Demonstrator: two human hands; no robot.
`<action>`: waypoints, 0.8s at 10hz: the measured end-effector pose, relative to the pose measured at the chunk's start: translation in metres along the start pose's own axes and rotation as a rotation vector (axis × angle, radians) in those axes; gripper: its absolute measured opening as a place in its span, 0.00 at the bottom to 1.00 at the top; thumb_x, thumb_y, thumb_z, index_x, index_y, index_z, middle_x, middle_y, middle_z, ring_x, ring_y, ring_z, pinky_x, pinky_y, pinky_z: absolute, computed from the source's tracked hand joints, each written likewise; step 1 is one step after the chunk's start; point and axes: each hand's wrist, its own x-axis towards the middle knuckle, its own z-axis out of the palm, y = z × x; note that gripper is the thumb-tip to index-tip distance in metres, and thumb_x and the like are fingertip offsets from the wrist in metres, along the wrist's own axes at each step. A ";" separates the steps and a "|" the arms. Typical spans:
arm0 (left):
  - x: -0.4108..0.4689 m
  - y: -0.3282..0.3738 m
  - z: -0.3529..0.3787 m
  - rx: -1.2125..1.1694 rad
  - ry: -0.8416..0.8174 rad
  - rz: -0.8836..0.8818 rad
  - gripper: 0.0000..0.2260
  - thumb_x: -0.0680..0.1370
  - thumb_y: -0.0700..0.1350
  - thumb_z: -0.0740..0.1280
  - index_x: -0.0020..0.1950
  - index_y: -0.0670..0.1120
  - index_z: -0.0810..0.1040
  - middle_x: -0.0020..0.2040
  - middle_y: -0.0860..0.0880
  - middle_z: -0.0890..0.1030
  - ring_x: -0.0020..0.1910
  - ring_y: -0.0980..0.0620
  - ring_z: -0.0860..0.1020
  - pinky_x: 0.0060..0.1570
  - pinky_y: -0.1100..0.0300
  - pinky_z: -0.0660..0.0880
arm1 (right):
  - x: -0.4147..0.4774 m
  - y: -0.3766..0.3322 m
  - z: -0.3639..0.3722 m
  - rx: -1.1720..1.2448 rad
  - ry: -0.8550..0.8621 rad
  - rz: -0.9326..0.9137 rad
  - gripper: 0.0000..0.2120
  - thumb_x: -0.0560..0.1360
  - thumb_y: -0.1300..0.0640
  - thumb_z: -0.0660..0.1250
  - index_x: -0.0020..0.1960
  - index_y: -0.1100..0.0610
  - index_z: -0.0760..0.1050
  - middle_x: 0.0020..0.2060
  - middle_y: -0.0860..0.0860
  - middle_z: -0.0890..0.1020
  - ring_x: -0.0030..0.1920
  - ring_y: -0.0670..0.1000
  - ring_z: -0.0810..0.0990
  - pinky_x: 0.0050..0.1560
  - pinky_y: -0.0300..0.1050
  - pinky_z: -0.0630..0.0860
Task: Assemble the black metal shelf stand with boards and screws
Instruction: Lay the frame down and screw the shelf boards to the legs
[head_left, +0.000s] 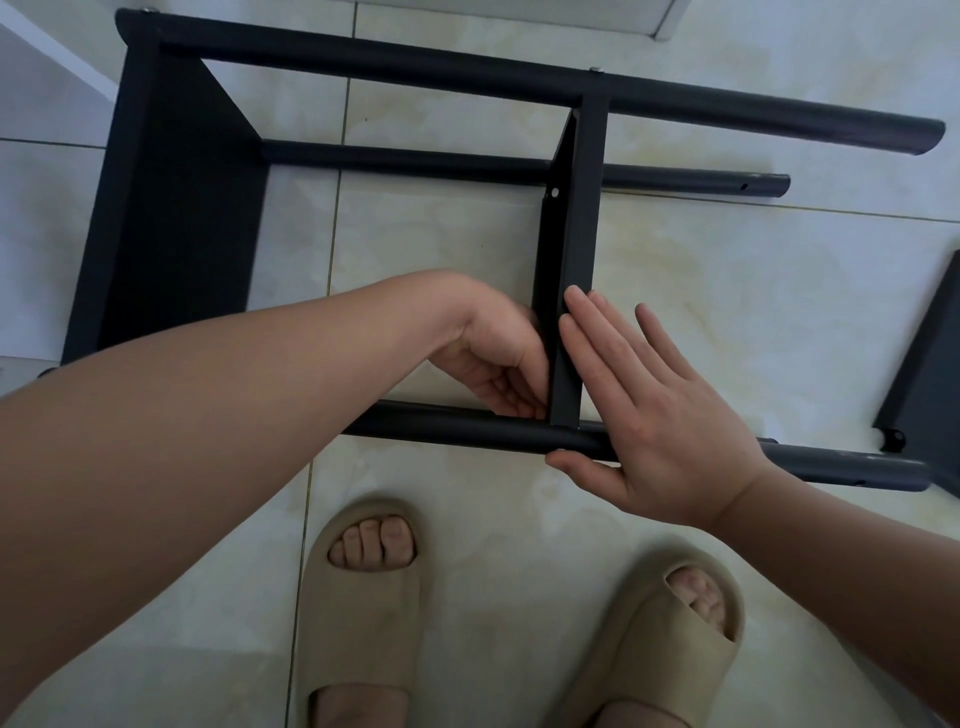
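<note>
The black metal shelf stand (363, 67) lies on its side on the tiled floor. A black board (176, 208) closes its left end. A second board (574, 244) stands between the tubes near the middle. My left hand (498, 358) reaches inside the frame, fingers curled against that board's lower corner by the near tube (457, 428); what it holds is hidden. My right hand (654, 410) lies flat with straight fingers pressed on the board's right face, thumb under the near tube.
A loose black board (930, 384) with a screw tab lies at the right edge. My feet in beige slippers (363, 597) stand just in front of the near tube. A white cabinet corner (52, 67) sits at the top left.
</note>
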 end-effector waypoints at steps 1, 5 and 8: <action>-0.001 0.000 0.000 -0.008 -0.009 0.013 0.06 0.78 0.33 0.66 0.52 0.39 0.81 0.47 0.42 0.82 0.42 0.51 0.81 0.54 0.58 0.79 | 0.000 0.000 0.000 0.004 -0.003 0.000 0.42 0.81 0.35 0.56 0.80 0.67 0.55 0.80 0.62 0.55 0.81 0.60 0.54 0.77 0.65 0.58; -0.003 -0.005 0.002 -0.066 -0.009 0.095 0.08 0.78 0.29 0.64 0.51 0.37 0.80 0.46 0.42 0.83 0.44 0.49 0.83 0.47 0.61 0.81 | 0.000 0.000 0.000 -0.005 -0.003 0.002 0.42 0.81 0.35 0.55 0.79 0.67 0.56 0.80 0.62 0.55 0.81 0.60 0.53 0.77 0.64 0.57; -0.002 -0.010 0.004 -0.113 -0.015 0.135 0.09 0.77 0.27 0.63 0.51 0.37 0.80 0.48 0.41 0.83 0.45 0.48 0.83 0.50 0.59 0.81 | 0.000 -0.001 0.000 -0.003 -0.005 0.006 0.42 0.80 0.35 0.56 0.79 0.67 0.56 0.80 0.62 0.55 0.81 0.60 0.53 0.77 0.65 0.58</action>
